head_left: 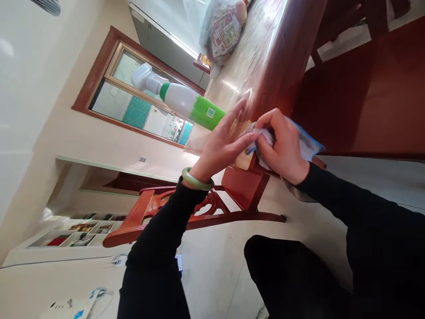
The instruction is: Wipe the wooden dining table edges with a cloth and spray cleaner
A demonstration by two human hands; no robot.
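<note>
The whole view is turned on its side. My right hand (282,146) is closed around a bunched whitish cloth (307,144) with a blue edge, at the corner of the wooden table (279,57). Part of the cloth hangs out behind the hand. Beside it, my left hand (219,144) has its fingers stretched and spread; its thumb reaches the bunched cloth, and a green bangle (197,179) circles the wrist. Just beyond the left hand stands a white spray bottle (181,98) with a green label, on the table.
A clear plastic bag with printed packets (226,33) lies farther along the table, which has a shiny clear cover. A red wooden chair (242,188) stands close to the table corner. Another dark wooden piece (372,93) is on the right. My knee (285,261) is below.
</note>
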